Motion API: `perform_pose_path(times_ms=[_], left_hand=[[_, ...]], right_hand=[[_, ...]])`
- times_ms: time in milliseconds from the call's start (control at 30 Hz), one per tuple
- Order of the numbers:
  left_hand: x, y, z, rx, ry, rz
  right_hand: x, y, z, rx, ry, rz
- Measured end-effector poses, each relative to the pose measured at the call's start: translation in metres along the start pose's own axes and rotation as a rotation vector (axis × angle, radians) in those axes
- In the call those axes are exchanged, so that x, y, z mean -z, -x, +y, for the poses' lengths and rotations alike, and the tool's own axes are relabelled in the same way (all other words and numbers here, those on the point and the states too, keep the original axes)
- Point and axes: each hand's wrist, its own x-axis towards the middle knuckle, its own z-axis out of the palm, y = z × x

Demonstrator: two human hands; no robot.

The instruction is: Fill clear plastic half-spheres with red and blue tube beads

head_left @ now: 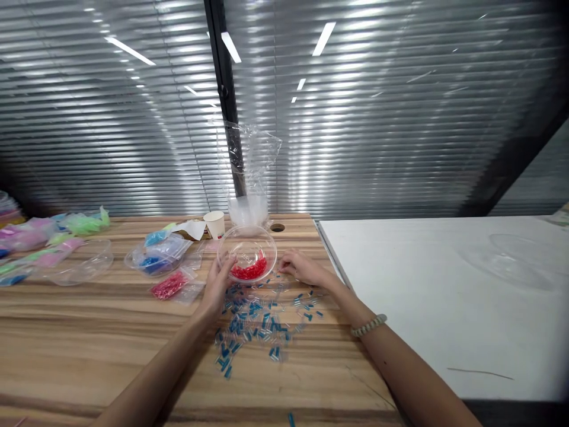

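Observation:
My left hand [219, 283] grips the left rim of a round clear plastic bowl [247, 240], which is tilted toward me. Small red pieces [249, 271] lie heaped along the bowl's lower side. Just right of the bowl, my right hand [302, 267] has its fingertips pinched together low over the wooden table. Whatever sits between those fingertips is too small to make out. Below both hands, many small blue and clear tube-like pieces [255, 320] are scattered on the tabletop.
A bag of red pieces [169, 285] lies left of my left hand. Behind it are a clear container with blue contents [153, 261] and a paper cup [215, 225]. Coloured bags [84, 222] cover the far left. A white table [400, 296] adjoins on the right.

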Motion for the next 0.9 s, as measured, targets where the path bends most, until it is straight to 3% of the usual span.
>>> perform_pose_path(times_ms=[133,333,467,600,733,900], left_hand=[[0.000,-0.001,-0.001,-0.008,-0.002,-0.005],[-0.003,0.003,0.003,0.020,-0.019,-0.008],[-0.004,0.004,0.004,0.024,-0.023,-0.003],[-0.005,0.005,0.003,0.015,-0.016,-0.040],[-0.005,0.005,0.002,0.005,-0.019,-0.054],[-0.005,0.005,0.003,0.006,-0.033,-0.034]], right_hand=[[0.005,-0.003,-0.002,-0.020,0.008,0.165],[0.015,-0.006,-0.018,0.046,-0.041,0.581],[0.014,-0.007,-0.029,0.081,-0.018,0.717],[0.010,-0.008,-0.033,0.145,0.042,0.768],[0.007,-0.008,-0.033,0.189,0.076,0.700],[0.005,-0.006,-0.032,0.137,0.069,0.648]])
